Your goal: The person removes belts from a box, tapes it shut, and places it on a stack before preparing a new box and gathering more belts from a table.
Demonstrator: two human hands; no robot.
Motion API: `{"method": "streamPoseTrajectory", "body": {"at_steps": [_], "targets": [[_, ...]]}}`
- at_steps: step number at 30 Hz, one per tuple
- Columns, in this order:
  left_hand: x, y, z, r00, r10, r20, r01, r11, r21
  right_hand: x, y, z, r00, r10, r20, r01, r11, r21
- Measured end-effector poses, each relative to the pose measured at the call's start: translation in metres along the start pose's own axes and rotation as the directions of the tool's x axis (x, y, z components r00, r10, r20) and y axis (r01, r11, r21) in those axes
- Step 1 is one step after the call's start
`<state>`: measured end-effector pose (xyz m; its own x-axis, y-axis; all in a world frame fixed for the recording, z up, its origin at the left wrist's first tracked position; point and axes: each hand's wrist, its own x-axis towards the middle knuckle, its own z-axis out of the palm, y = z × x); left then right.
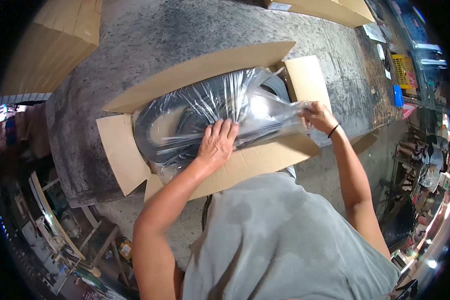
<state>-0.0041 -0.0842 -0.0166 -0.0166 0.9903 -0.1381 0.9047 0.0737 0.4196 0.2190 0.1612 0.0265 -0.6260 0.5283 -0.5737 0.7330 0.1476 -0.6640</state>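
An open cardboard box [200, 72] with its flaps folded out holds coiled black strips [147, 132] under a clear plastic bag [240, 95]. My left hand [218, 145] lies flat on the plastic near the box's front edge, fingers spread a little and pressing on the bag. At the box's right end, my right hand [319, 117] grips the gathered end of the plastic, which is stretched tight toward it. A ribbed part of the black coil shows at the back right corner of the box.
The box rests on a stained grey table [150, 30]. Stacked cardboard [60, 50] stands at the back left, another carton [325, 12] at the back right. A yellow basket [401, 71] and a blue object [398, 95] are at the far right.
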Motion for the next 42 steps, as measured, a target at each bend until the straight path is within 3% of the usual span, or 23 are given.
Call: {"method": "streamPoseTrajectory", "body": {"at_steps": [1,3,5,7,9,11,12,13,16,18,22,24,25,26,28,29,31,32,33,35,37,38,42], "targets": [[0.0,-0.002,-0.001,1.0,0.008,0.007,-0.008,1.0,0.0,0.0,0.004,-0.006,0.994,0.111,0.007,-0.11,0.99,-0.09],[0.004,-0.011,-0.01,0.948,-0.012,0.318,0.024,0.999,-0.033,-0.002,0.014,0.008,0.994,0.089,-0.067,-0.097,0.987,-0.128],[0.013,-0.01,-0.02,0.909,0.013,0.417,0.007,0.999,-0.046,-0.004,0.023,0.015,0.987,-0.048,-0.15,-0.004,0.944,-0.329],[0.019,-0.006,-0.028,0.983,0.119,-0.143,-0.139,0.981,-0.136,-0.013,0.013,0.013,0.993,-0.099,-0.065,0.076,0.953,-0.293],[0.04,0.004,-0.033,0.977,0.064,-0.204,-0.087,0.991,-0.105,-0.033,-0.005,0.01,0.994,0.031,-0.103,-0.051,0.978,-0.203],[0.07,0.013,-0.029,0.962,-0.084,-0.26,0.076,0.996,-0.044,-0.056,-0.014,0.008,0.982,-0.171,-0.075,0.145,0.953,-0.264],[0.088,0.017,-0.017,0.929,-0.077,-0.361,0.07,0.997,-0.031,-0.068,-0.03,0.004,0.996,-0.089,-0.027,0.08,0.97,-0.231],[0.106,0.016,-0.001,0.93,-0.063,-0.361,0.058,0.998,-0.027,-0.073,-0.017,0.01,0.965,-0.263,-0.015,0.257,0.953,-0.158],[0.156,0.022,0.032,0.954,0.063,-0.295,-0.112,0.982,-0.155,-0.091,-0.026,-0.003,0.982,-0.191,0.0,0.185,0.953,-0.24],[0.183,0.037,0.044,0.898,0.043,-0.437,-0.095,0.991,-0.098,-0.088,0.004,-0.01,0.801,-0.372,-0.469,0.269,0.924,-0.274],[0.221,0.042,0.055,0.894,0.034,-0.448,-0.046,0.999,-0.015,-0.055,0.068,-0.022,0.603,-0.301,-0.739,-0.023,0.92,-0.392],[0.236,0.047,0.057,0.937,-0.055,-0.345,0.045,0.998,-0.038,-0.045,0.068,-0.028,0.863,0.216,-0.456,-0.155,0.974,0.166],[0.24,0.048,0.054,0.96,-0.141,-0.244,0.129,0.99,-0.063,-0.036,0.079,-0.022,0.911,-0.034,-0.411,0.134,0.967,0.217],[0.242,0.046,0.05,0.962,-0.157,-0.225,0.146,0.987,-0.068,-0.036,0.083,-0.016,0.932,-0.088,-0.351,0.208,0.924,0.32],[0.233,0.041,0.053,0.885,-0.074,-0.46,0.076,0.997,-0.014,-0.052,0.039,-0.009,0.899,-0.312,-0.308,0.366,0.921,0.135],[0.221,0.046,0.041,0.849,-0.048,-0.527,0.077,0.997,0.032,-0.059,0.02,-0.008,0.838,-0.469,-0.278,0.439,0.883,-0.165],[0.188,0.072,0.005,0.838,0.003,-0.545,0.007,1.0,0.017,-0.06,0.003,0.0,0.889,-0.444,-0.111,0.424,0.891,-0.165],[0.167,0.077,0.009,0.857,0.061,-0.512,-0.078,0.997,-0.011,-0.059,-0.002,0.001,0.891,-0.45,-0.055,0.43,0.877,-0.215],[0.15,0.092,-0.008,0.997,-0.076,-0.032,0.07,0.985,-0.158,-0.055,-0.003,0.003,0.888,-0.461,0.004,0.449,0.864,-0.229],[0.13,0.085,0.023,0.977,0.206,0.059,-0.205,0.979,-0.02,-0.043,-0.002,0.007,0.869,-0.47,0.157,0.493,0.793,-0.358],[0.114,0.077,0.031,0.999,0.033,-0.018,-0.035,0.995,-0.093,-0.03,-0.002,0.016,0.841,-0.484,0.243,0.54,0.713,-0.448],[0.101,0.072,0.034,0.996,-0.047,0.08,0.029,0.974,0.224,-0.022,-0.001,0.02,0.828,-0.471,0.305,0.56,0.665,-0.494],[-0.009,0.054,-0.033,0.899,-0.424,-0.111,0.418,0.906,-0.072,-0.011,-0.006,0.02,0.812,-0.413,0.412,0.583,0.592,-0.556]]}}
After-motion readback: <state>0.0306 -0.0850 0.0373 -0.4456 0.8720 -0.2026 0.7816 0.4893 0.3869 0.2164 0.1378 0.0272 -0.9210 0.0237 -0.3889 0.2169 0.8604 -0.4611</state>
